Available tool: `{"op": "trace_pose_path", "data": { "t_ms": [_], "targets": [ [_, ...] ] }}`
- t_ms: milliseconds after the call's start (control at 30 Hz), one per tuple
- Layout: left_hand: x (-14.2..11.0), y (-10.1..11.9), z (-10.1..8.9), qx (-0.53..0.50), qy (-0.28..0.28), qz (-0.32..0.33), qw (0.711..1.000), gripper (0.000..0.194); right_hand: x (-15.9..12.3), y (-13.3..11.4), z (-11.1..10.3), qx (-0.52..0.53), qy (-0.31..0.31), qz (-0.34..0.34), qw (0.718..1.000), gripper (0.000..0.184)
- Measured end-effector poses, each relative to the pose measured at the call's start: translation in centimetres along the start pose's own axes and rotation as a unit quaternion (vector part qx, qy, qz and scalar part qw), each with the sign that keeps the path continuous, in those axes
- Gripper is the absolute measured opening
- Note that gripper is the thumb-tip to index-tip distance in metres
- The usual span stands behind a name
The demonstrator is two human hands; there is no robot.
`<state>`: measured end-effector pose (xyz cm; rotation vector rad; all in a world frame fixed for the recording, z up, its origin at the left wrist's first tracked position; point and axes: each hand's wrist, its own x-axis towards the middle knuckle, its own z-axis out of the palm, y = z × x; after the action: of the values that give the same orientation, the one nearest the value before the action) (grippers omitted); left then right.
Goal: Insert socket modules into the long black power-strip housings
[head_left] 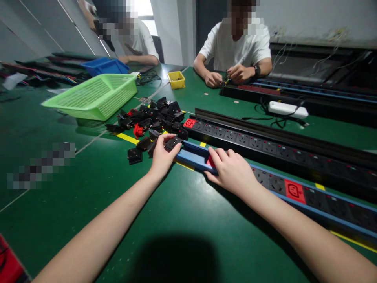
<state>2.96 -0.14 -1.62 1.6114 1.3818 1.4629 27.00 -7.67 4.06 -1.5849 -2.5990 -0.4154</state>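
Observation:
A long blue power strip housing runs to the right across the table, fitted with black sockets and a red socket. At its left end the channel is open and bare. Between the thumb and fingers of my left hand is a black socket module, held at that left end. My right hand wraps over the housing, partly covering another red socket. Just beyond my left hand lies a pile of loose black socket modules with a few red ones.
Behind the blue housing lies a black power strip. A green basket, a blue bin and a yellow bin stand farther back. A white adapter with cable lies at right. Two people sit across the table.

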Motion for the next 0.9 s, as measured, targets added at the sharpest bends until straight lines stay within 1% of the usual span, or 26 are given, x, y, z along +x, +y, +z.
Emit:
{"op": "trace_pose_path", "data": {
  "t_ms": [100, 267, 433, 800, 900],
  "targets": [
    [-0.15, 0.42, 0.01, 0.011, -0.006, 0.004, 1.0, 0.035, -0.19, -0.57, 0.33, -0.033, 0.014, -0.01, 0.999, 0.067],
    [-0.19, 0.69, -0.09, 0.034, -0.009, 0.005, 0.999, 0.037, -0.22, -0.72, 0.43, -0.043, 0.02, -0.014, 0.999, 0.067],
    [-0.2, 0.68, -0.23, 0.045, -0.006, -0.017, 0.999, 0.036, -0.23, -0.66, 0.37, -0.051, 0.018, -0.017, 0.998, 0.067],
    [-0.27, 0.12, -0.21, 0.018, 0.02, -0.048, 0.998, 0.053, -0.2, -0.68, 0.38, -0.054, 0.018, -0.018, 0.998, 0.067],
    [-0.24, 0.03, -0.19, 0.015, 0.026, -0.05, 0.998, 0.052, -0.22, -0.7, 0.34, -0.052, 0.022, -0.022, 0.998, 0.067]
  ]
}}
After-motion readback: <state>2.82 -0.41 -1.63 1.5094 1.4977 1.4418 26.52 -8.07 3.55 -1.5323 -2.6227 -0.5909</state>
